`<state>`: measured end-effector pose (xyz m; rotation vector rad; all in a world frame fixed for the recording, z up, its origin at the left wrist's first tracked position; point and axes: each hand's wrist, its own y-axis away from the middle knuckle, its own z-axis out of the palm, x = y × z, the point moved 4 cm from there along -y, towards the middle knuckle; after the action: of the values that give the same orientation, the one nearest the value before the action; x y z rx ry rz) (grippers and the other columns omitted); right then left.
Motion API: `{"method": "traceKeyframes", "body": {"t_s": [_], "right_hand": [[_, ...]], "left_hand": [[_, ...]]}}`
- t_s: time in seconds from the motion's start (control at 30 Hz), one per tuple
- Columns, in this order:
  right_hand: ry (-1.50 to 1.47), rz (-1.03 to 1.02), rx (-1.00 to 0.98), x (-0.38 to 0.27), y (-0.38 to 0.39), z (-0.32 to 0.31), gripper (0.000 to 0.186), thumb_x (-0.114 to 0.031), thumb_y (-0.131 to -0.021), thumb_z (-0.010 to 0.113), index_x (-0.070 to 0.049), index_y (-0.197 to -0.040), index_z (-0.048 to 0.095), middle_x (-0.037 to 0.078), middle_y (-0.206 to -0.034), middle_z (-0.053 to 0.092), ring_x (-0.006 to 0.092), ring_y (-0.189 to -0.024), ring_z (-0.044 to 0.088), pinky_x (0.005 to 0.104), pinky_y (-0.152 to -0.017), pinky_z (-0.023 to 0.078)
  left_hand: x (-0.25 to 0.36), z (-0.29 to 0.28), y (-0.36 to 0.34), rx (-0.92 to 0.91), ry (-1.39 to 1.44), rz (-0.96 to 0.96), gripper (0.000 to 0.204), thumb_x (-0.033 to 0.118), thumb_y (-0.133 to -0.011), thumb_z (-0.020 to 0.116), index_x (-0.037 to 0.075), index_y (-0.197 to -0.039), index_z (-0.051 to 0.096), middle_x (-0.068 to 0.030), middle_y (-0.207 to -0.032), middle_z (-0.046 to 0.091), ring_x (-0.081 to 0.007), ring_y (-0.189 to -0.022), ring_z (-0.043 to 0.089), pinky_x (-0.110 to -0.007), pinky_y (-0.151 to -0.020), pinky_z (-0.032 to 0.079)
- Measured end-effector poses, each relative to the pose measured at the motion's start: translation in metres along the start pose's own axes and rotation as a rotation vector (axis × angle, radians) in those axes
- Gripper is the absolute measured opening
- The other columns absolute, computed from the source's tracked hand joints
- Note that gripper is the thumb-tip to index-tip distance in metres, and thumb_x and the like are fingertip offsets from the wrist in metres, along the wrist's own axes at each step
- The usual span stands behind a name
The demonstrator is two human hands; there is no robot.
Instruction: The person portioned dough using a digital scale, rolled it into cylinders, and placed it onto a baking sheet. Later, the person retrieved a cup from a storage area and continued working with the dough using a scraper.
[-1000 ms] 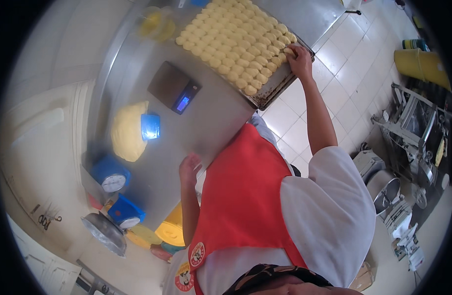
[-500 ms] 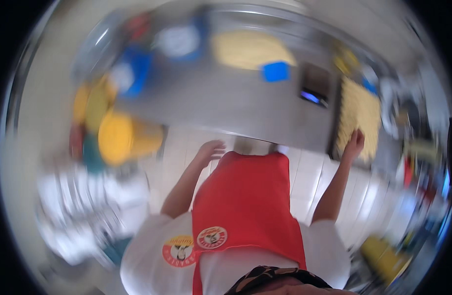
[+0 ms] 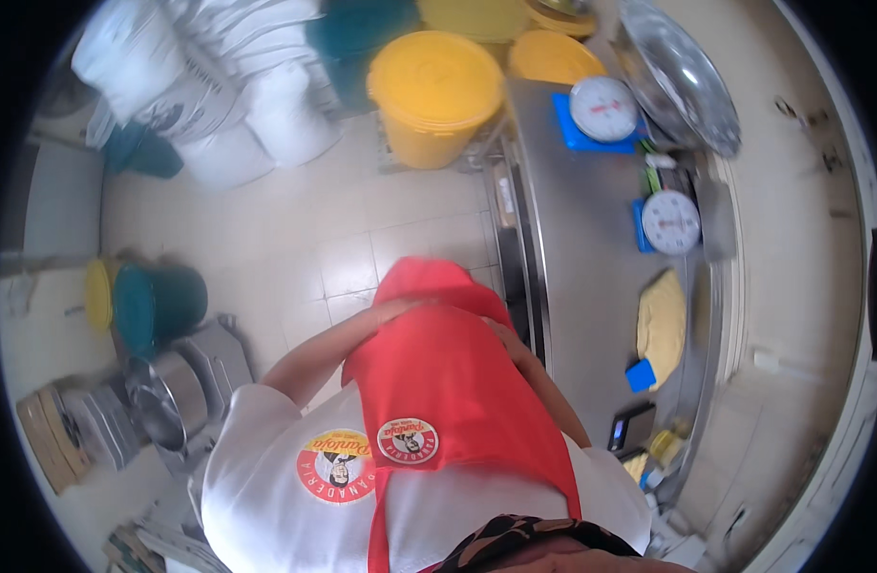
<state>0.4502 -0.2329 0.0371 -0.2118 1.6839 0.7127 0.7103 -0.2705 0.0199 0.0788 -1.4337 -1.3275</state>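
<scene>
Against the front of my red apron [image 3: 457,392] rests my left hand [image 3: 403,307], its fingers reaching flat across the cloth, slightly blurred. My right hand [image 3: 505,336] touches the apron's right side; the cloth partly hides its fingers, so their shape is unclear. Beyond both hands, the apron's lower part bulges outward. To the right of my right hand runs a steel worktable [image 3: 591,286]. On it lie a flat piece of pale yellow dough [image 3: 661,325], a blue scraper [image 3: 640,375] and a dark digital scale [image 3: 633,428].
Two dial scales, one white-faced [image 3: 603,109] and another [image 3: 670,222], stand on the table near a large steel bowl [image 3: 682,81]. A yellow lidded bucket [image 3: 435,95] is beyond the table's end. White sacks [image 3: 285,110] pile up far left; a green bin [image 3: 157,301] and steel pot [image 3: 168,401] stand left.
My view has swung left, so the worktable now lies on my right. My right hand has left the dough-covered tray, and both hands have come in onto the apron.
</scene>
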Motion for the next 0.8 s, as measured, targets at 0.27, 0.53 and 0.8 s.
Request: {"method": "traceKeyframes", "body": {"t_s": [0.27,0.53,0.8], "right_hand": [[0.723,0.05,-0.064,-0.054,-0.243,-0.094,0.053,-0.042,-0.1,0.058,-0.004,-0.135,0.059,0.018,-0.132,0.064,0.0355,-0.122,0.06,0.0456,-0.107,0.045],[0.356,0.022,-0.553,-0.033,-0.43,-0.049,0.043,-0.027,-0.095,0.066,-0.003,-0.131,0.064,0.019,-0.128,0.066,0.0285,-0.115,0.064,0.0385,-0.102,0.048],[1.112,-0.073,-0.873,-0.132,-0.637,-0.01,0.052,-0.038,-0.094,0.066,-0.003,-0.131,0.063,0.022,-0.131,0.064,0.037,-0.122,0.061,0.0432,-0.102,0.048]], "left_hand": [[-0.202,-0.154,-0.014,0.268,-0.665,-0.411,0.057,0.055,-0.088,0.065,0.009,-0.122,0.07,-0.0165,-0.131,0.066,-0.0382,-0.122,0.061,-0.043,-0.102,0.049],[-0.149,-0.281,0.0,1.019,-0.23,-0.053,0.038,0.035,-0.09,0.059,0.0,-0.097,0.072,-0.0234,-0.102,0.072,-0.0372,-0.095,0.068,-0.046,-0.082,0.052],[-0.1,-0.385,0.039,1.296,0.462,-0.079,0.057,0.047,-0.09,0.061,-0.006,-0.107,0.074,-0.0255,-0.106,0.073,-0.0348,-0.101,0.071,-0.04,-0.091,0.053]]}}
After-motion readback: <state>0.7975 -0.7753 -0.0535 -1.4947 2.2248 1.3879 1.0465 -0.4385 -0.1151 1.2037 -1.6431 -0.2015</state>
